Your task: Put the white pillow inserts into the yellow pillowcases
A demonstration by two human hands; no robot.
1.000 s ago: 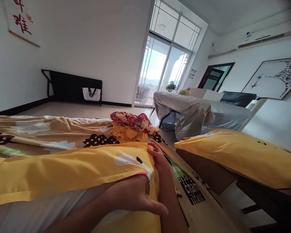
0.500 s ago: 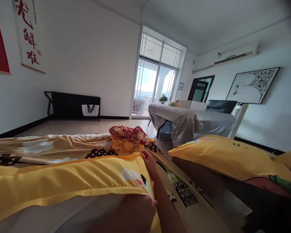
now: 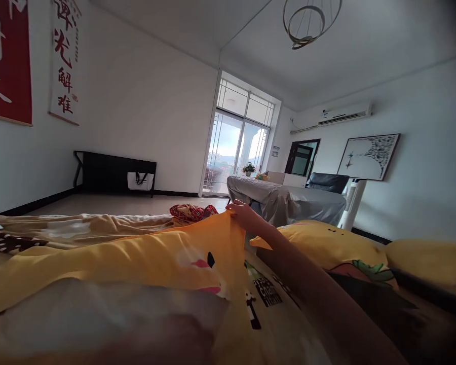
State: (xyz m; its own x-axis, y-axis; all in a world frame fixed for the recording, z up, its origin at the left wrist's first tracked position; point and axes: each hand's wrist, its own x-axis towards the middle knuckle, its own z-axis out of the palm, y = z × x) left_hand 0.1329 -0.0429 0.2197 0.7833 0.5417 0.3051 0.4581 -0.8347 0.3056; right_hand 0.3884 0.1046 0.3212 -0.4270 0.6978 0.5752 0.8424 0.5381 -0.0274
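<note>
My right hand [image 3: 244, 215] reaches in from the lower right, its fingers pinched on the top corner of a yellow pillowcase [image 3: 155, 253]. That corner is drawn up into a peak, and the cloth below it hangs in folds with a printed face in pink, white and black. Under the yellow edge, close to me, lies a blurred pale grey-white surface [image 3: 79, 309]. A smeared reddish-brown shape at the bottom centre may be my left hand [image 3: 175, 334]; no fingers can be made out there.
Patterned bedding [image 3: 110, 225] spreads beneath, with a red checked cloth [image 3: 192, 213] beyond the pillowcase. A yellow pillow [image 3: 319, 238] lies at right. Farther back stand a sheet-covered table [image 3: 285, 197], a black chair [image 3: 327, 182] and a black folded frame [image 3: 106, 170] against the wall.
My right hand has lifted the pillowcase corner upward, stretching the cloth into a peak. A fingertip seen at the lower edge no longer shows. The view has tilted up, bringing in a ceiling lamp.
</note>
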